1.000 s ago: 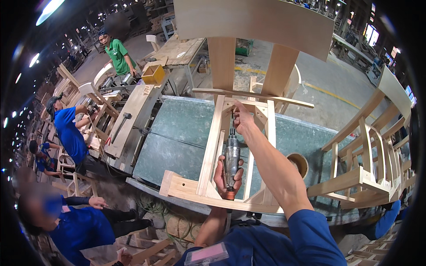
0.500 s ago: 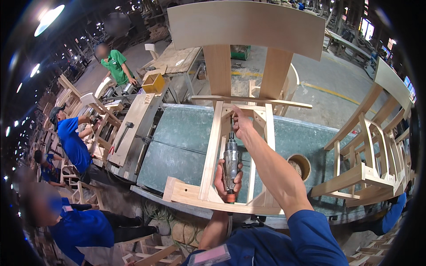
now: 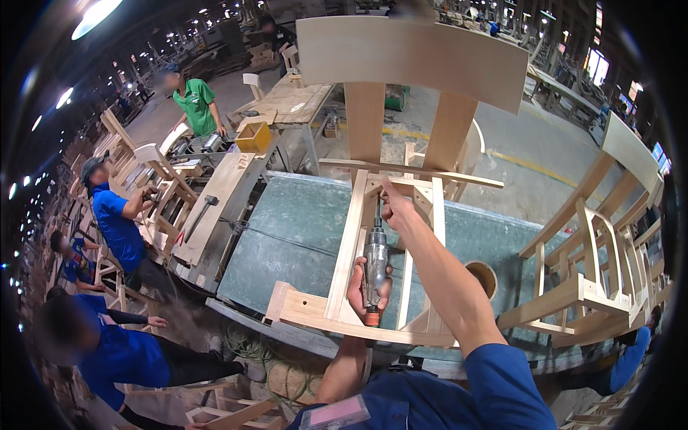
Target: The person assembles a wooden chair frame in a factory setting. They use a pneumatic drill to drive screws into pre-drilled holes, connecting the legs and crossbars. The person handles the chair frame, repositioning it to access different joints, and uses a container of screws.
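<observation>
An unfinished pale wooden chair frame (image 3: 346, 244) lies on its back on a green-topped workbench (image 3: 287, 229), its broad backrest panel (image 3: 412, 54) pointing away from me. My left hand (image 3: 360, 287) grips the body of a grey pneumatic screwdriver (image 3: 375, 261) with an orange rear end, held inside the seat frame and aimed at the far rail. My right hand (image 3: 394, 204) reaches forward and pinches the tool's tip against that far rail (image 3: 401, 183).
Another bare chair frame (image 3: 595, 272) stands at the right of the bench. A round hole (image 3: 484, 276) sits in the benchtop. People in blue work at the left (image 3: 118, 222), one in green (image 3: 197, 104) stands farther back by a table with a yellow box (image 3: 254, 136).
Both hands and the screwdriver stay in the same spot on the chair frame. The person in green at the back has stepped slightly to the right.
</observation>
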### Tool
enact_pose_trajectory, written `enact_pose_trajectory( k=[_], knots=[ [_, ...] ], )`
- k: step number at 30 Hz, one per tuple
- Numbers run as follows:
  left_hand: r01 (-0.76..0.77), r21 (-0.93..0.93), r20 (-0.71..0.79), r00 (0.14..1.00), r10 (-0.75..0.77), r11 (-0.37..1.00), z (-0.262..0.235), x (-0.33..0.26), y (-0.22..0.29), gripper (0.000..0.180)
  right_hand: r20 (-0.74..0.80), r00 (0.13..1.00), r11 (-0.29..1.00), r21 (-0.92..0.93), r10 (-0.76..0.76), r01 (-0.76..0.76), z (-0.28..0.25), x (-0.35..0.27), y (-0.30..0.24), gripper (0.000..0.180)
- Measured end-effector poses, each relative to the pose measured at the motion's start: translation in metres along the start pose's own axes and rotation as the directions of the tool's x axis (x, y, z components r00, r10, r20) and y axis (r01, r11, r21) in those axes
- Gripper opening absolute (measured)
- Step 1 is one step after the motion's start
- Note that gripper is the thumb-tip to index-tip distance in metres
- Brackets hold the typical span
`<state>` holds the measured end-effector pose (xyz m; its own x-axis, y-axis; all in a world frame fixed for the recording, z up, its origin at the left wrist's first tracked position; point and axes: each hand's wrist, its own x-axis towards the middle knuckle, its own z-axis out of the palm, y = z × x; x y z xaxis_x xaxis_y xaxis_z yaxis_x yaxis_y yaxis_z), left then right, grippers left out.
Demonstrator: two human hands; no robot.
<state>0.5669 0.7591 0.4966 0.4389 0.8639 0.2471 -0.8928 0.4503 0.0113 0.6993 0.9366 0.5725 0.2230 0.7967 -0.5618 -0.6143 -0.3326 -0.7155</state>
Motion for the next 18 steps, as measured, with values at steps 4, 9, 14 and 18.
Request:
enact_pose_trajectory(
  k=[4,9,14,18],
  knots=[
    [-0.003,-0.023,-0.019,1.000,0.003,1.000,0.001,0.005,-0.005,0.026,-0.031,1.000,0.999,0.053,0.007,-0.005,-0.017,0.000,-0.013,0.020],
    [-0.105,0.162,-0.146,0.981,0.129,0.981,-0.010,-0.020,0.005,0.035,0.666,0.744,0.998,-0.060,0.050,-0.012,-0.017,0.000,-0.011,0.011],
    [-0.002,0.169,-0.086,0.996,0.017,0.986,-0.017,-0.020,-0.020,0.036,0.482,0.876,0.999,-0.040,0.010,0.011,-0.105,-0.004,-0.093,0.033],
    [-0.057,0.207,-0.104,0.991,0.080,0.977,-0.025,-0.047,-0.024,0.037,0.583,0.798,0.985,-0.027,0.155,-0.172,-0.117,0.016,-0.092,0.035]
  ],
)
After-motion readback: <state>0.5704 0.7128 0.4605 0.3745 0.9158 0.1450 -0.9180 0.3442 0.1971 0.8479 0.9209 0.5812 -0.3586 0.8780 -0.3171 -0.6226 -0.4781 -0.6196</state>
